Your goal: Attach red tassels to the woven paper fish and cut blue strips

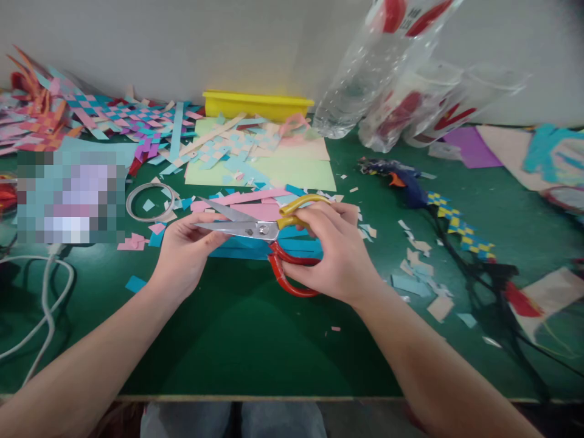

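My right hand (335,252) grips a pair of scissors (255,230) by its handles, one yellow and one red, with the steel blades apart and pointing left. My left hand (185,252) holds blue paper strips (255,248) at the blades, fingers pinched on their left end. Pink paper strips (249,204) lie just behind the scissors on the green table (237,328).
A yellow box (258,103) stands at the back, with woven paper mats (114,115) to its left and pale green sheets (296,167). A tape ring (149,201), a glue gun (406,179), clear plastic bottles (365,67), white cable (45,304) and paper scraps (420,267) surround the hands.
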A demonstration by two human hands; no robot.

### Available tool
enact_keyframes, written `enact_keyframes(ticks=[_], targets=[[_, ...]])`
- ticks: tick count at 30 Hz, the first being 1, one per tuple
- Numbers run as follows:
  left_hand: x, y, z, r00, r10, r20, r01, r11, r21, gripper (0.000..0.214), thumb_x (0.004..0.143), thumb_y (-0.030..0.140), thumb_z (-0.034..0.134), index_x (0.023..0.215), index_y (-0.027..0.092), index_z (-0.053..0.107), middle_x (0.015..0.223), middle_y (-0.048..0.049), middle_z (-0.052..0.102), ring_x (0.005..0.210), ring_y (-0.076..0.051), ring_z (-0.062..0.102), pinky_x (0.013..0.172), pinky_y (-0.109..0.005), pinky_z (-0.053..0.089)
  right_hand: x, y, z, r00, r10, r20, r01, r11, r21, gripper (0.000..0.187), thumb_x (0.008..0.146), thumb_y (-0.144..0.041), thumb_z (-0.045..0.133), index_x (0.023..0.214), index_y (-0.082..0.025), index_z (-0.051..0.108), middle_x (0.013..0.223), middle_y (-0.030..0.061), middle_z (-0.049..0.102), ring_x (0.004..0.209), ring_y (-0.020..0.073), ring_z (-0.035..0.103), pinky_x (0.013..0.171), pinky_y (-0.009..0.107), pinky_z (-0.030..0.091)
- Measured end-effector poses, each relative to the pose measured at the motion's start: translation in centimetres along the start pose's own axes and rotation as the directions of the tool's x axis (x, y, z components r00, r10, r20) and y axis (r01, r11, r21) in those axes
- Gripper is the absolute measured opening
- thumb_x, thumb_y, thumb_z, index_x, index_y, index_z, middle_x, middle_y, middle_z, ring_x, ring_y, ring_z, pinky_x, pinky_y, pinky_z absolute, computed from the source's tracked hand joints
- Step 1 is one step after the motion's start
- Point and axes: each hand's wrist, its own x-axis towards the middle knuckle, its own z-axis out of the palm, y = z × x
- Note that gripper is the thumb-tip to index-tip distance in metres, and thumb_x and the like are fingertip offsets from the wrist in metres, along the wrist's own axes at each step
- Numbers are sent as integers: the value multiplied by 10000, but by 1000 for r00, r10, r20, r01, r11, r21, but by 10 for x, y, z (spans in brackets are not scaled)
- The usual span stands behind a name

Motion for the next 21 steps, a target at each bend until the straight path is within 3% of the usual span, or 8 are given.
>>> enact_keyframes(ticks=[21], targets=[[-1,-6,-3,1000,6,-19,-5,1000,12,120,658,179,804,722,253,736,760,31,737,748,-127,680,730,-257,556,1,1,0,1000,-12,-24,12,1000,-26,379,773,-327,643,1086,-203,468,954,85,662,839,259,656,822,436,409]])
